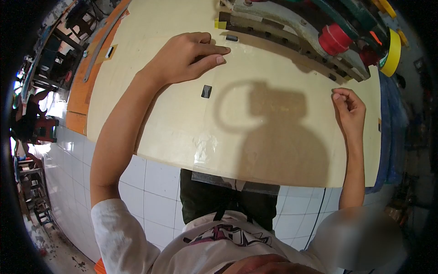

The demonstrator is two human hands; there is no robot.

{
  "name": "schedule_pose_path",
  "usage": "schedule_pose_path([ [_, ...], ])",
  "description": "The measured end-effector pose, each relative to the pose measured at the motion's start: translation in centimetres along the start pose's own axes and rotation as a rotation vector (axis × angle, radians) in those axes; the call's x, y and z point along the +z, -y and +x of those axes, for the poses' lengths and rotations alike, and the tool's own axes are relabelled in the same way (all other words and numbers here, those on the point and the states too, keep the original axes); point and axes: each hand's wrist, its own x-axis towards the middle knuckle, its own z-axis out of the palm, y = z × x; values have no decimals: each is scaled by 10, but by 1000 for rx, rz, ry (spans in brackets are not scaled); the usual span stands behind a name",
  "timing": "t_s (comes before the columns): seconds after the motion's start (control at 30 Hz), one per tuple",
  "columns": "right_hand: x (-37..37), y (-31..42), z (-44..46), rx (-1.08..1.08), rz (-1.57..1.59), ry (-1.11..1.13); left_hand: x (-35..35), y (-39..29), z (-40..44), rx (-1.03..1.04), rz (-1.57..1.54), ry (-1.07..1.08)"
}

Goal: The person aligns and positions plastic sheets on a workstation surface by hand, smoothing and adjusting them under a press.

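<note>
My left hand is over the pale tabletop, its index finger and thumb stretched out and apart with nothing between them. The fingertip is just below a small dark piece near the machine. Another small dark rectangle lies below this hand. Further right, my right hand is at the table's right side, thumb and index finger pinched together. Whatever these fingers hold, if anything, is too small to make out.
A green and grey machine with a red knob and a yellow roll stands at the back right. A metal strip lies on the orange wooden surface at left. Blue cloth hangs at right.
</note>
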Motion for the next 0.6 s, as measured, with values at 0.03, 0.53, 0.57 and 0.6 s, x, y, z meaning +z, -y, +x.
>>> schedule_pose_path([
  [0.03,0,0,0,-22,-22,4,-1,0,0,-8,-38,21],
  [0.53,-3,-6,2,19,-13,14,-2,0,-2,25,-79,17],
  [0.57,-3,-6,2,19,-13,15,-1,1,-2,23,-80,17],
  [0.6,-3,-6,2,17,-20,13,-1,1,-2,26,-71,15],
])
